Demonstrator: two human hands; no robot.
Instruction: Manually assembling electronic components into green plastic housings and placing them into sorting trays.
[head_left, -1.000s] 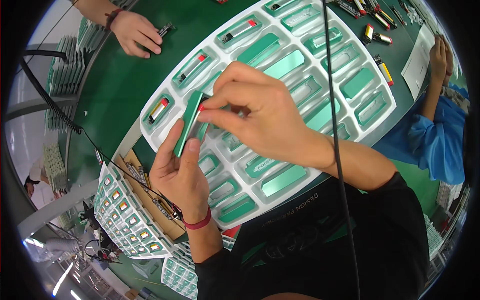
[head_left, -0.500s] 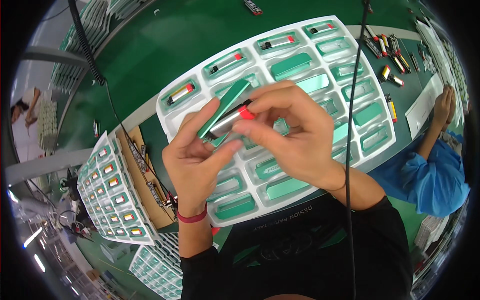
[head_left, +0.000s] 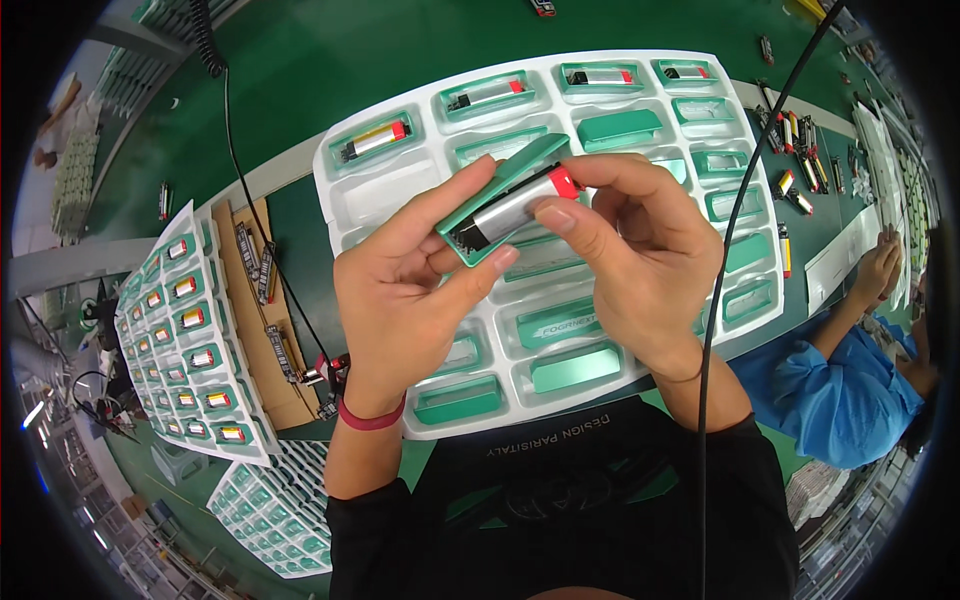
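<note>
My left hand (head_left: 400, 275) grips a green plastic case (head_left: 512, 178) between thumb and fingers, held tilted above a white tray (head_left: 385, 195). Inside the case's open side lies a silver battery assembly (head_left: 512, 212) with a red end and dark parts at the other end. My right hand (head_left: 655, 255) pinches the red end with thumb and forefinger. In the tray's far row, several green cases hold similar assemblies, one of them a yellow and silver battery (head_left: 377, 140). Other cases lie in the nearer compartments, among them a green case with its closed face up (head_left: 575, 368).
At left stands another white tray (head_left: 240, 385) of filled cases, beside cardboard (head_left: 285, 375) with circuit parts. Loose battery assemblies (head_left: 800, 145) lie at right. A black cable (head_left: 738, 215) hangs across the view. A co-worker in a blue sleeve (head_left: 815, 385) sits at right.
The battery assembly now sits deeper in the green case, its dark end within the walls. Both hands have turned the case so its open side shows more. The view has shifted slightly.
</note>
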